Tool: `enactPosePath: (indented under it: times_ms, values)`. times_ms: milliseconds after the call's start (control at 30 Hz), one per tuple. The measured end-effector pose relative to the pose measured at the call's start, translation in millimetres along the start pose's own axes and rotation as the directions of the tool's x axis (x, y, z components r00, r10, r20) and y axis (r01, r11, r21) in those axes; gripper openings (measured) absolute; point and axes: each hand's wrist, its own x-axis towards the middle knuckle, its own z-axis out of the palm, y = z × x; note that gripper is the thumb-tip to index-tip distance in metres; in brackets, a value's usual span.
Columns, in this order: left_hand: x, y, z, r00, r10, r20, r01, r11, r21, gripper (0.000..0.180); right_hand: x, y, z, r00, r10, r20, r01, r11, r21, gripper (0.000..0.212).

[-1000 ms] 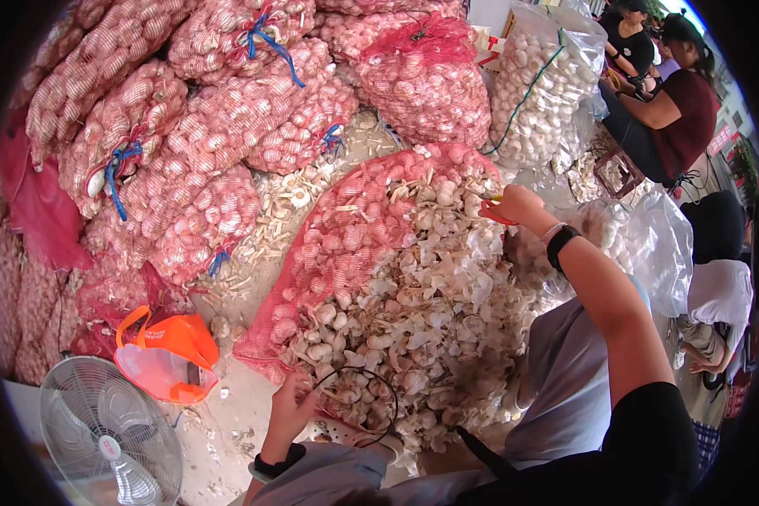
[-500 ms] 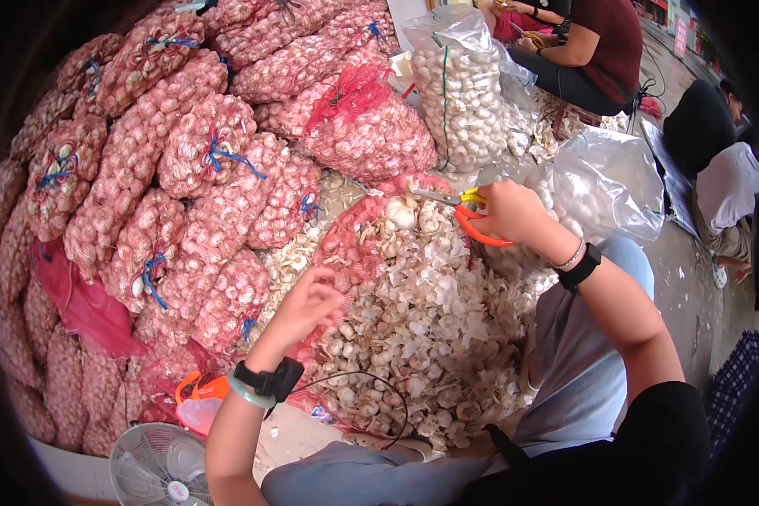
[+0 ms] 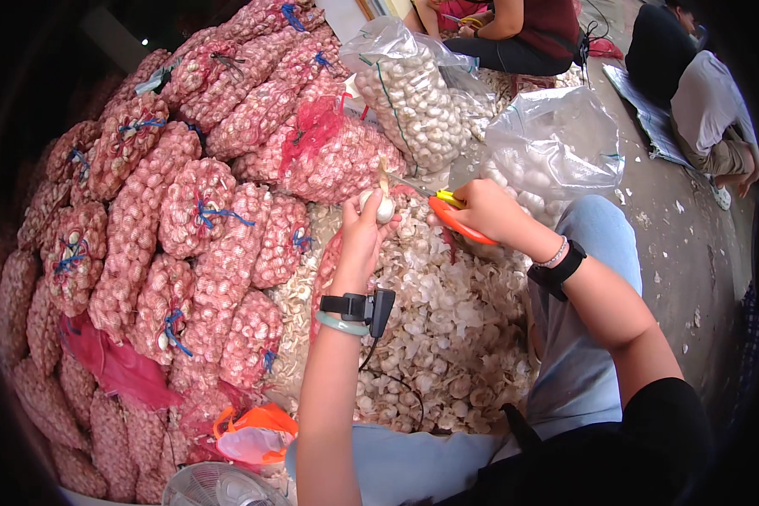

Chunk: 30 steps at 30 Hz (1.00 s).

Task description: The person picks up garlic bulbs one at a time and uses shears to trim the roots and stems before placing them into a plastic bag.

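My left hand (image 3: pixel 361 239) grips a white garlic bulb (image 3: pixel 380 208) between thumb and fingers, its stem pointing up. In my right hand (image 3: pixel 491 212) is a pair of scissors (image 3: pixel 457 221) with orange and yellow handles. Their blades reach left to the bulb's stem; whether they touch it is too small to tell. Below both hands spreads a heap of loose garlic bulbs and papery skins (image 3: pixel 447 337), with red netting beneath its far and left edges.
Red mesh sacks of garlic (image 3: pixel 135 244) are piled on the left. Beyond my right hand stand a full clear bag of bulbs (image 3: pixel 409 105) and an open clear bag (image 3: pixel 548 152). A fan (image 3: pixel 219 485) sits at lower left. Other people (image 3: pixel 523 34) sit at the far side.
My left hand has moved up and right and now holds a garlic bulb. The scissors, still in my right hand, are now at its stem. The whole view has shifted.
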Motion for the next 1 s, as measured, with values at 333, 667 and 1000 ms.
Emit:
enactPosePath:
  times_ms: [333,667,1000]
  values:
    - [8,-26,-10,0.996,0.063,-0.068,-0.070,0.991,-0.110,0.027,9,20,18,0.993,0.046,-0.108,-0.041,0.998,0.049,0.070]
    - [10,-39,-27,0.976,0.196,0.097,-0.169,0.956,-0.239,0.036,-3,15,39,0.997,-0.070,0.008,0.071,0.982,-0.173,0.092]
    - [13,-41,-30,0.973,0.159,0.167,-0.119,0.966,-0.231,0.042,2,5,45,0.998,0.059,-0.027,-0.062,0.990,-0.127,0.074]
